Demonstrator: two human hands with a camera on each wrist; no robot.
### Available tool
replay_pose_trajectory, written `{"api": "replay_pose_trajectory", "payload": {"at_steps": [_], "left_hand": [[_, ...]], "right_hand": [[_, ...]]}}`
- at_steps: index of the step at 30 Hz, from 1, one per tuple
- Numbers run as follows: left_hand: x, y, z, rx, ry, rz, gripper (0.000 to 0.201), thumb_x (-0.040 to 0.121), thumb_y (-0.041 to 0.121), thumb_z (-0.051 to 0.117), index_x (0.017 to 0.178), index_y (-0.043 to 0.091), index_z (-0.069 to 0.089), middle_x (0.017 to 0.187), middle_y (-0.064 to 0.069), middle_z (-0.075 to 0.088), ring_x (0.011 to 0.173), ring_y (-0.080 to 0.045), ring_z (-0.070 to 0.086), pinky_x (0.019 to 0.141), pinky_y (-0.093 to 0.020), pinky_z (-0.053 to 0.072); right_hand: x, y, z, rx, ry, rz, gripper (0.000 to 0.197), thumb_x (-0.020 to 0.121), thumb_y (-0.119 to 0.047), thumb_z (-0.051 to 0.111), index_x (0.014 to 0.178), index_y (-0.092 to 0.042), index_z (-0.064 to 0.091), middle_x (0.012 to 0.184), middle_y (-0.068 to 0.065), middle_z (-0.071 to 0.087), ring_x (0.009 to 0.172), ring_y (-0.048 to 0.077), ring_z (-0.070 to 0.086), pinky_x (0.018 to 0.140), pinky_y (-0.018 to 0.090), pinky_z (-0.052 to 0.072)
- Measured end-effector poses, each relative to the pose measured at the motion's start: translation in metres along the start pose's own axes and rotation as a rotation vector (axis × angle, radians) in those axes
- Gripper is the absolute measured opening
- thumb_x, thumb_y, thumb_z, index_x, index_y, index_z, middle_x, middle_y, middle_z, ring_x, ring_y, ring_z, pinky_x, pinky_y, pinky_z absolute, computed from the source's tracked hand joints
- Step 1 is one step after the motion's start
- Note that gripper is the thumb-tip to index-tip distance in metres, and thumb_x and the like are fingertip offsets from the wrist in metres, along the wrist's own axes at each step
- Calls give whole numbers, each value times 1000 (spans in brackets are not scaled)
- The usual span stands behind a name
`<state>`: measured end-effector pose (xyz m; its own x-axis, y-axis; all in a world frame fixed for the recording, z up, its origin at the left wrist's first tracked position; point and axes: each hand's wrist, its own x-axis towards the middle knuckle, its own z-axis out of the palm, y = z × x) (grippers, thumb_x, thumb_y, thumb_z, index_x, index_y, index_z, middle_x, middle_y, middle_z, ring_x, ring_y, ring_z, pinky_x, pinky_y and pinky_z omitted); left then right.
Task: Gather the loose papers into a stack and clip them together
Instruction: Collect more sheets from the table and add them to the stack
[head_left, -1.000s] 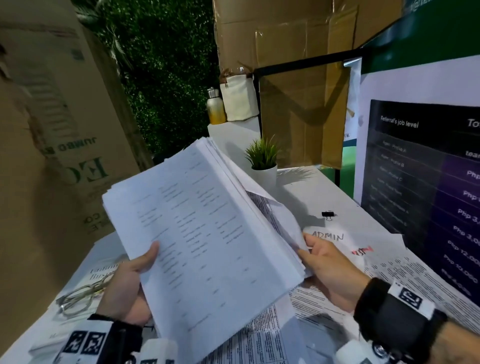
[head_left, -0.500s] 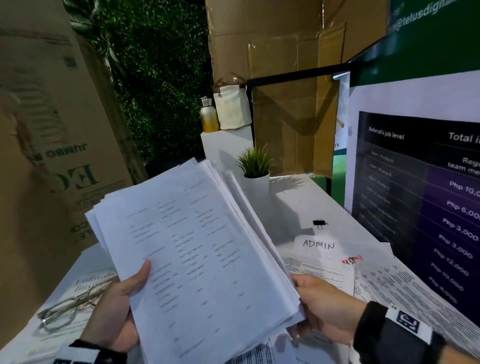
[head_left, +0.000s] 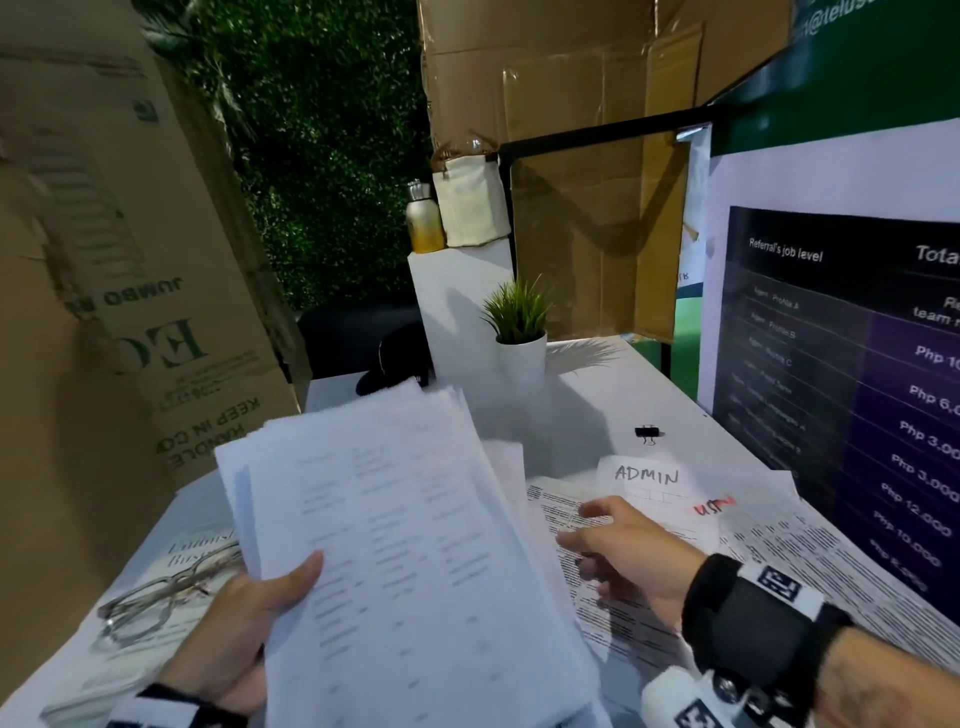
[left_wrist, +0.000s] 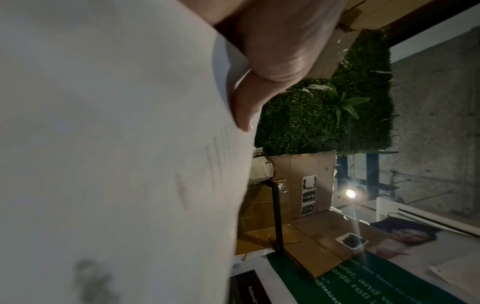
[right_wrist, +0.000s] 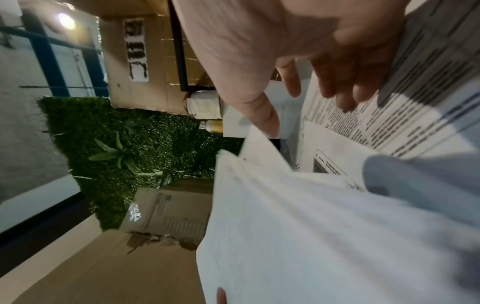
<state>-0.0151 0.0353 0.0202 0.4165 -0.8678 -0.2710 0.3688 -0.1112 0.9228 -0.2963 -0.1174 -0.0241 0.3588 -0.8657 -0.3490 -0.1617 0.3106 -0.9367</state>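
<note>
Right hand (head_left: 631, 556) released paper stack (head_left: 415, 545), now open over printed sheets (head_left: 810, 561); left hand (head_left: 244, 639) grips stack.

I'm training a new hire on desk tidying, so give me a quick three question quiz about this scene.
1. True or false: the small black binder clip is already on the thick white paper stack.
2. Which hand has the stack in its grip? A left hand B right hand
3. Fill in: the handwritten white note reads ____.

Key: 1 false, it lies on the white table; 2 A; 3 ADMIN.
</note>
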Motion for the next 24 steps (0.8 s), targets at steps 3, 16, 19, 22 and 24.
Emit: {"api": "replay_pose_trajectory", "payload": {"at_steps": [3,16,19,22,24], "left_hand": [[6,-10,-2,18,-30,-84,45,80,6,58,125,4,60,122,-28,66,111,-53,60,100,-69,39],[21,-32,-5,459,111,-43,13,86,0,67,98,4,68,94,-19,77,91,-39,70,91,-49,51],[23,-32,-4,450,103,-35,9,87,-1,66,93,6,67,96,-20,75,90,-39,69,86,-46,52],[27,-35,-5,432,118,-11,10,87,-3,65,92,6,66,98,-21,74,91,-39,68,87,-46,51],[29,-39,-7,389,135,-12,17,86,-4,65,102,0,65,102,-23,72,93,-41,67,91,-50,50]], "right_hand": [[3,1,12,-6,-98,45,54,87,2,60,133,-14,35,91,22,59,52,26,59,46,29,44],[11,-12,30,-336,-72,58,34,86,-20,72,66,0,52,45,13,55,32,23,49,39,25,45],[15,-14,36,-435,-41,15,41,78,-23,79,59,-13,44,48,3,44,42,19,43,49,26,37],[13,-18,43,-479,-54,-48,42,79,-23,78,63,-19,40,60,-5,42,54,12,38,50,24,26],[10,-20,47,-442,-113,-80,31,82,-16,76,68,-21,48,68,-8,52,61,7,47,53,20,33]]}}
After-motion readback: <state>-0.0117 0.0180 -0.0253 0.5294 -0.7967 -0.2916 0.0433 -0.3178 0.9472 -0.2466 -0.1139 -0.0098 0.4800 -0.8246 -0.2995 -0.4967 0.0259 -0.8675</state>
